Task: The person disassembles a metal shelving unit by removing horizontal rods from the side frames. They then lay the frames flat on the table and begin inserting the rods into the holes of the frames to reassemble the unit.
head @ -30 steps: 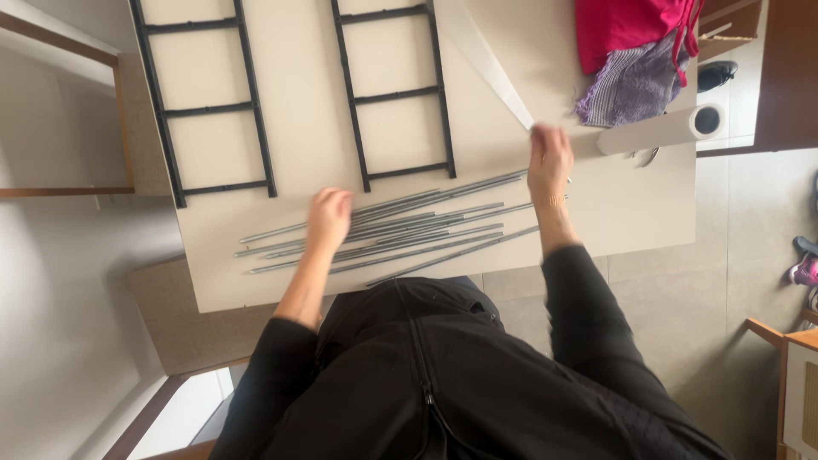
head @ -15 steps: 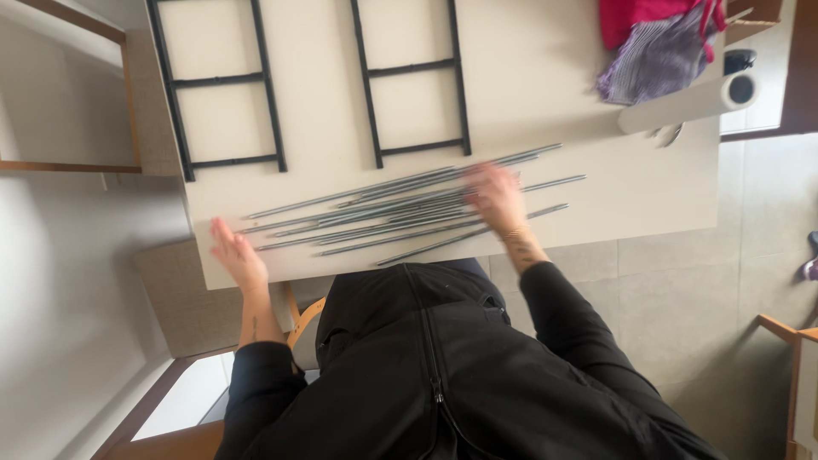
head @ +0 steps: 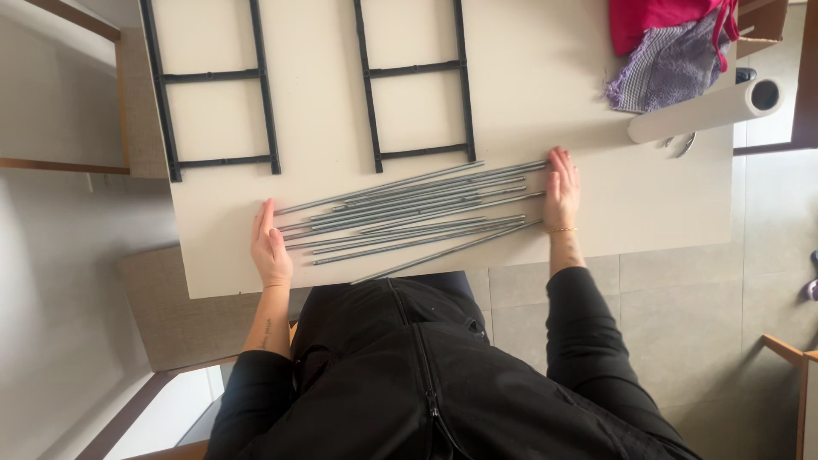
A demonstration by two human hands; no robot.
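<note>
**Squaring up the rod bundle on the desk**

Tiled floor is showing right of and below a pale desk, with a wooden edge off to the left. Seen from the head camera, a person in a black jacket is leaning over the near edge.

Grey metal rods are lying across the middle of the desk in a loose, slightly fanned bundle, running left to right. One rod at the near side is skewing out at an angle toward the desk edge.

Left hand is resting flat, palm on edge, against the left rod ends. Right hand is doing the same at the right ends. Both grips are open and flat, fingers straight, holding nothing, just bracketing the bundle from both sides.

Step, as I'm reading it: gathering and aligning the rods end to end, not lifting yet. Ends are staggering visibly on both sides, so alignment looks partial.

Next move is probably calling for an inward push from both palms to even the ends, and the stray near rod needs nudging back parallel first or it could roll off the edge.

Farther back, two black ladder-shaped frames are lying flat, well apart from the rods. At the far right are red cloth, a purple checked cloth and a white paper roll.
</note>
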